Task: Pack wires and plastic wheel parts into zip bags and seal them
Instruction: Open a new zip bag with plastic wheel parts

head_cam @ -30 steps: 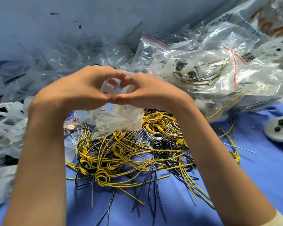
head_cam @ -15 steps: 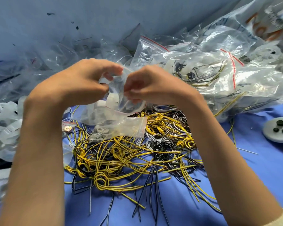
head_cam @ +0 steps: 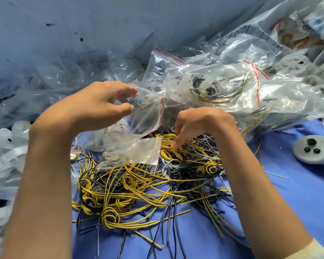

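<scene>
Hands have parted: left hand [head_cam: 94,105] grips the zip bag [head_cam: 148,116], right hand [head_cam: 200,122] pinches wires [head_cam: 166,141].

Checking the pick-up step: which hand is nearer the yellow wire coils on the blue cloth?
Right. The right hand has a fingertip on the yellow wire coils; the left hand is apart from them, up and to the left in view, holding the clear zip bag.

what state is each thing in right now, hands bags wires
left hand: holds the zip bag
zip bag: held up, seal unclear
right hand: fingertips on a yellow wire coil, grip unclear
wire pile: loose, tangled on the cloth
small bag: lying on the wire pile, parts inside
packed bags: heaped behind, wires inside
</scene>
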Demonstrator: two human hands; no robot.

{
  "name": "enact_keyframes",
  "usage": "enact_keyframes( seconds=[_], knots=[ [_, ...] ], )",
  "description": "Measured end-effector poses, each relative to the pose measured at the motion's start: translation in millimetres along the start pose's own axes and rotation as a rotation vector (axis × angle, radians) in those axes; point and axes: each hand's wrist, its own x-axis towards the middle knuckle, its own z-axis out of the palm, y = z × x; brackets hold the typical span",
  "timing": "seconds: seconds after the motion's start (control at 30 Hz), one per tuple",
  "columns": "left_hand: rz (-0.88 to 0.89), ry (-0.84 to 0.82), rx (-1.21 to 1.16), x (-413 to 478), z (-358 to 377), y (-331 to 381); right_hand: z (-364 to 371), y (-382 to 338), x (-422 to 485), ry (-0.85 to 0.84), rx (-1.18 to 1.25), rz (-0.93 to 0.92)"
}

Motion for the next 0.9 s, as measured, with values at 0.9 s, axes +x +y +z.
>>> enact_keyframes(
  seconds=[0.9],
  knots=[
    [-0.012,-0.009,-0.138,7,5,-1,-40,-4,-48,0.520,0.464,-0.404]
  ],
)
